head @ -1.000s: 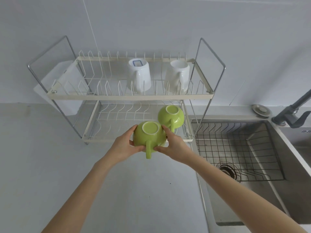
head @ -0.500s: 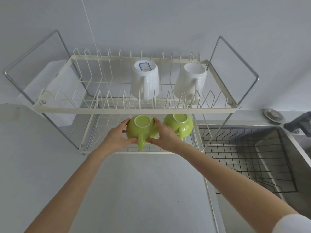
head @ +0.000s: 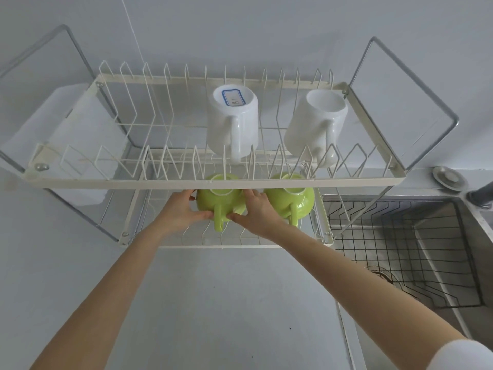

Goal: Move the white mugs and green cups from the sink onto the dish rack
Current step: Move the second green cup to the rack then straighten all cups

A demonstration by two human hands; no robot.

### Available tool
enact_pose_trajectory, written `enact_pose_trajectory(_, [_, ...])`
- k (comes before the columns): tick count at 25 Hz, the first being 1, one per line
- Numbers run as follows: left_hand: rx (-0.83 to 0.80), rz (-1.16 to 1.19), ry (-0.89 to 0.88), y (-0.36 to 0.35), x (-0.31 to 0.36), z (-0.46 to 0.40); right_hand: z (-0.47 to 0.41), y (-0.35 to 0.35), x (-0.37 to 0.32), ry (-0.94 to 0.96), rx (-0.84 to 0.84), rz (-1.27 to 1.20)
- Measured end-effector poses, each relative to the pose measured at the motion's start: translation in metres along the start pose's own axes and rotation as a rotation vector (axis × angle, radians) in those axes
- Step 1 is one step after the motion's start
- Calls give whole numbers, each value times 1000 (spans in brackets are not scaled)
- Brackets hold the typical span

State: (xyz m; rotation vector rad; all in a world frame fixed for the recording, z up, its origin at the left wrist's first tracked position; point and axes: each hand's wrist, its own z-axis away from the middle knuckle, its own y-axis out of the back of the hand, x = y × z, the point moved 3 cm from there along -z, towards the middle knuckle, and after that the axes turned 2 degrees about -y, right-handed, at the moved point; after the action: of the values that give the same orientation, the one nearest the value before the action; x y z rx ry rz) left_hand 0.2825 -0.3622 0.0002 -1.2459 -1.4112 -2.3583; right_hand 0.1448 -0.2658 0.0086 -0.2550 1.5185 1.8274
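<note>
An upside-down green cup [head: 220, 202] sits over the lower shelf of the two-tier dish rack [head: 170, 184], its handle pointing toward me. My left hand [head: 181, 210] holds its left side and my right hand [head: 253, 213] holds its right side. A second green cup [head: 290, 200] rests inverted on the lower shelf just to the right. Two white mugs [head: 234, 121] [head: 316, 124] stand upside down on the upper shelf. The upper shelf's front rail hides the cups' tops.
The steel sink [head: 416, 244] with a black wire grid lies at the right, with a drain stopper [head: 448, 177] and a dark faucet [head: 481, 200] behind it. A white drip tray [head: 80, 134] hangs at the rack's left end. Grey counter [head: 213, 303] spreads below.
Both hands carried the green cup forward from over the counter, in under the upper shelf, beside the other green cup. My view has moved closer to the rack.
</note>
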Motion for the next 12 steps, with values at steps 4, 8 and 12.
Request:
enact_pose_trajectory(4, [5,1,3,-1,-2,-3,-1,-1,2,22,22,26])
enact_pose_trajectory(8, [-9,17,15,-3,-3,0,0,-1,3,16,24,41])
enact_pose_trajectory(12, [-46,33,7,-2,1,3,1,5,-2,18,-16,84])
